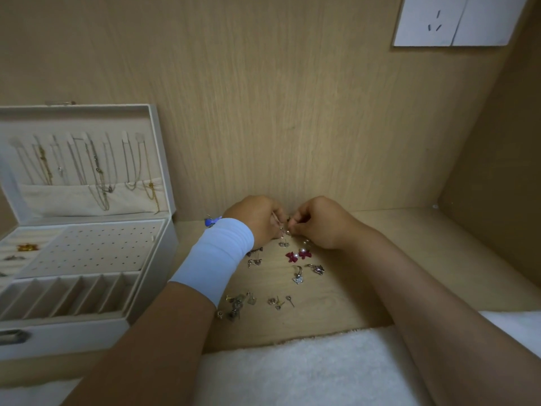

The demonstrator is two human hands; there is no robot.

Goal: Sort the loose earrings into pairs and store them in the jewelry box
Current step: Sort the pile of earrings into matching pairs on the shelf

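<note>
Earrings [304,254] lie loose below the left hand [257,219] and right hand [320,224], whose fingers [296,221] pinch an earring [289,231]

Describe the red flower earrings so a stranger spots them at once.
From the open white jewelry box on the left, look right along the desk to the right hand. Just nearer the camera lie the red flower earrings, the only red pieces among silvery ones.

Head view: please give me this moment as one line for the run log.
left hand: pinches earring | right hand: pinches earring | loose earrings: on desk | box: open, at left
</note>
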